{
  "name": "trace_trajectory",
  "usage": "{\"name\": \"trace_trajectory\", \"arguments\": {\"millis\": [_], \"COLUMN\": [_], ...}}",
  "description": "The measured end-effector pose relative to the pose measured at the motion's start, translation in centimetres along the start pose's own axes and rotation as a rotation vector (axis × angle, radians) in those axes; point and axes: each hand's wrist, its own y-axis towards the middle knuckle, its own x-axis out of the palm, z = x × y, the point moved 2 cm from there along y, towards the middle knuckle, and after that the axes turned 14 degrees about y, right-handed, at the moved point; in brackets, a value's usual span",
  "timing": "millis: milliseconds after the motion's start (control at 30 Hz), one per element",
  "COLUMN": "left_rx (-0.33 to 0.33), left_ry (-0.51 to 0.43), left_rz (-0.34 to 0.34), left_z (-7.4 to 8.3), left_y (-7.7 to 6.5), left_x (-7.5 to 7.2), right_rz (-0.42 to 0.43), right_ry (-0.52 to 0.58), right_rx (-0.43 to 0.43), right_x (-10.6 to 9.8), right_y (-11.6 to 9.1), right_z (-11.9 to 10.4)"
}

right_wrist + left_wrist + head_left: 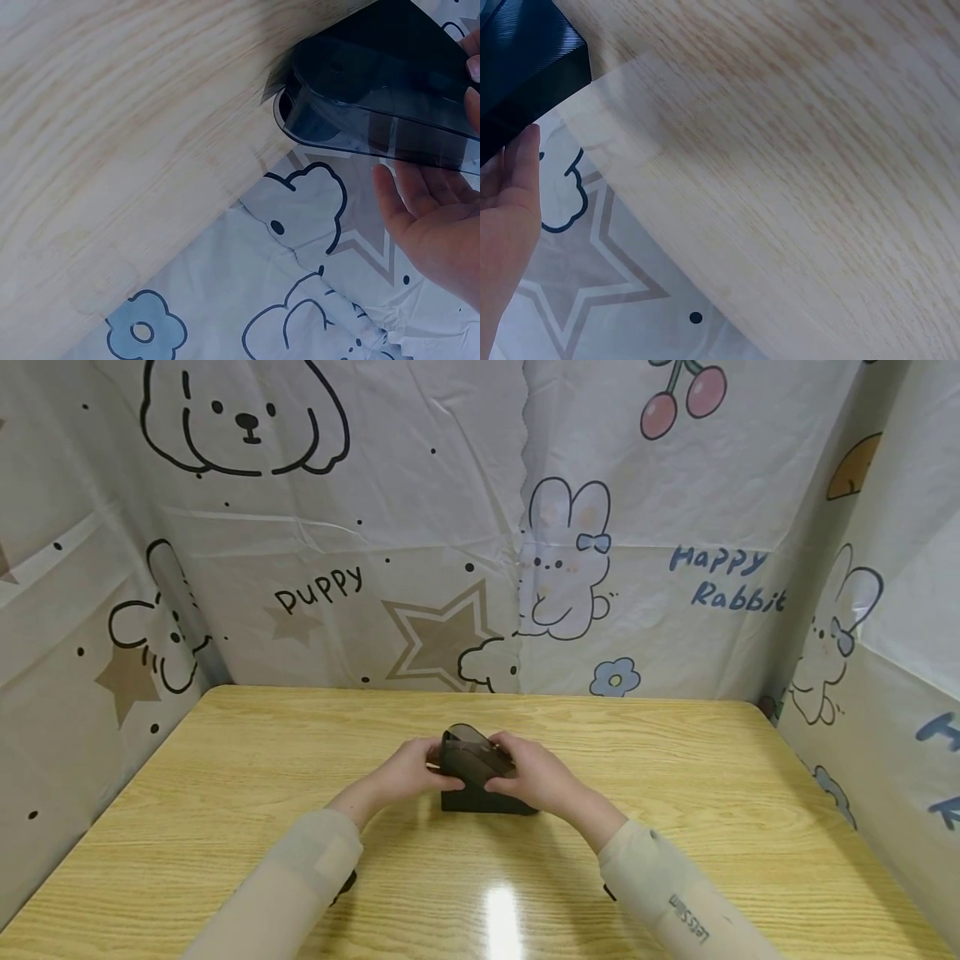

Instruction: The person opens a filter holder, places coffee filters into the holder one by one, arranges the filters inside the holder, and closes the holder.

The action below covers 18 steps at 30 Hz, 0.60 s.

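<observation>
In the head view, a black box [480, 802] stands near the middle of the table. A smoky see-through cover [472, 752] with a rounded end is tilted above it. My left hand [405, 770] grips the cover's left side, thumb in front and fingers behind. The right hand [536, 774] holds its right side, with the thumb at the front. In the right wrist view, the cover [337, 124] overlaps the dark box [390, 45], and fingertips touch its lower edge. A glossy corner of the box [544, 67] shows in the left wrist view. The cover's contents cannot be made out.
A wood-grain table [262, 752] spreads out around the hands. Printed cloth [337, 527] with puppies, rabbits and stars hangs along the back and both sides. Small dark pieces show beside each sleeve. Light glares on the table's front part.
</observation>
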Motion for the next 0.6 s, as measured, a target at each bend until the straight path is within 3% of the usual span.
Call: {"name": "trace_trajectory", "arguments": {"millis": [400,600], "left_rx": [0.058,0.034], "left_ry": [0.002,0.021], "left_rz": [0.008,0.0], "left_z": [-0.26,-0.3], "left_y": [0.06,0.03], "left_x": [0.13,0.27], "right_rz": [-0.019,-0.029], "right_ry": [-0.016,-0.015], "right_rx": [0.018,0.022], "right_x": [0.24,0.37], "right_y": [-0.05,-0.05], "right_z": [0.32,0.53]}}
